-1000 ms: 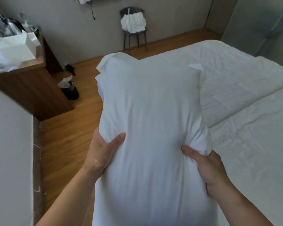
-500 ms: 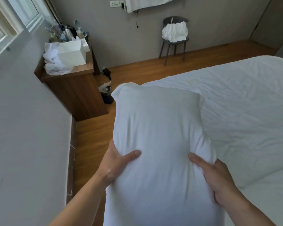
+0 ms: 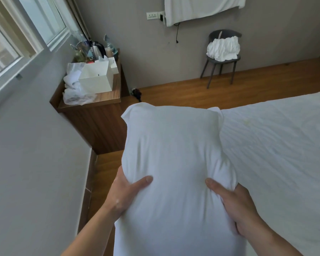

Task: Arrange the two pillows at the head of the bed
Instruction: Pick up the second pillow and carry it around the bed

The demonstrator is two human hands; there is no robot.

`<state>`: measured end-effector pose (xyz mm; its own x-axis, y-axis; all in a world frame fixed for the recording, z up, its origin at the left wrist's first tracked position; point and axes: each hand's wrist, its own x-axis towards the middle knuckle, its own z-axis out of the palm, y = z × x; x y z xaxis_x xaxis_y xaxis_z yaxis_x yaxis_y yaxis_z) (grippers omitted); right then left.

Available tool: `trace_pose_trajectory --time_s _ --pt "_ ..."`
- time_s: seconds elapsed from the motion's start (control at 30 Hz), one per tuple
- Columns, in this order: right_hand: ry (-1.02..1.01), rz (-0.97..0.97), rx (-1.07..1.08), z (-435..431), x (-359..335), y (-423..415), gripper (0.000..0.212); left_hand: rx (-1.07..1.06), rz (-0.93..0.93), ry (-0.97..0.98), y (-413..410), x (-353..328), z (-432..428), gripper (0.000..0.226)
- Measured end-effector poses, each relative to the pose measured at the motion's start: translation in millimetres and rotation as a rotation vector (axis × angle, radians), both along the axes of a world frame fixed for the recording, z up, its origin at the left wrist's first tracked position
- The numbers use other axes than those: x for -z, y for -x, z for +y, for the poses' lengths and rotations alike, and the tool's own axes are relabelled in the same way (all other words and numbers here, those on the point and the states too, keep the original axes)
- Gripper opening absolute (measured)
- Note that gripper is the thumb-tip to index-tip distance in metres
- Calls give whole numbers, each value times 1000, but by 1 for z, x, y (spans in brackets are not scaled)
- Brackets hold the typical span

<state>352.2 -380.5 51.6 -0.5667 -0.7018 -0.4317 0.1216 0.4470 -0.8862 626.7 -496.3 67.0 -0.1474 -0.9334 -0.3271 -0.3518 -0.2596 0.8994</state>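
A: Why held upright like that, out over the floor [image 3: 192, 91] beside the bed [image 3: 277, 156]?

B: Probably to keep the pillow [image 3: 174, 150] clear of the white cover while carrying it — long axis pointing away, one short end near the chest. Left hand [image 3: 126, 191] clamped on the left edge, thumb pressed across the front, other fingers wrapped behind. Right hand [image 3: 236, 204] mirrored on the right edge, thumb dug into the fabric, a bulge of filling squeezed up above it. Both closed firmly on the pillow, neither flat nor slack.

A: And the grip so low down?

B: Likely for control — easier to swing and drop flat from there. A guess only.

A: Anything out of sight?

B: Plenty. No second pillow visible anywhere. Head of the bed not in view either; only a stretch of rumpled cover at right. Lower end of the pillow cut off by the frame edge. Fingers behind it hidden. Clutter on the wooden bench [image 3: 100, 100] by the window too jumbled to name, beyond a white box and some crumpled plastic.
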Motion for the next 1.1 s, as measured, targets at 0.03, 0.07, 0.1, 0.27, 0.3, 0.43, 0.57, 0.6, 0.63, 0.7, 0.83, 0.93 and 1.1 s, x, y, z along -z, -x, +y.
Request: trace_pose_trajectory --time_s 0.03,0.07,0.1,0.27,0.3,0.43,0.57,0.6,0.63,0.7,0.83,0.93,1.1 --pt "0 -1 -17 -24 -3 10 41 -17 -1 -5 7 -3 -20 113" --pt "1 -1 -34 -48 -7 19 40 -32 -3 -7 15 -7 -40 113" --pt "1 0 -52 -70 -10 28 40 -45 -7 -6 21 -11 -60 113" --pt "4 -14 -93 -170 -17 62 43 -89 -16 20 53 -23 -149 106" --pt "-1 -21 -95 -187 -17 67 43 -94 -7 22 58 -24 -166 104" --pt "4 -36 -86 -254 -14 83 42 -88 15 22 71 -22 -234 104" --pt "12 -44 -49 -334 -10 91 41 -57 38 12 84 -13 -321 102" --pt "15 -47 -32 -356 -9 92 40 -42 42 16 87 -11 -346 101" --pt "18 -47 -14 -378 -8 92 39 -26 43 20 90 -9 -372 102" --pt "29 -44 25 -423 -7 90 38 10 33 20 95 -10 -427 107" --pt "38 -49 90 -509 -12 87 42 95 -7 8 101 -17 -535 109" --pt "40 -48 120 -564 -14 89 46 125 -14 4 107 -19 -600 110" --pt "62 -39 160 -645 -20 103 32 172 11 -5 127 -18 -693 109"
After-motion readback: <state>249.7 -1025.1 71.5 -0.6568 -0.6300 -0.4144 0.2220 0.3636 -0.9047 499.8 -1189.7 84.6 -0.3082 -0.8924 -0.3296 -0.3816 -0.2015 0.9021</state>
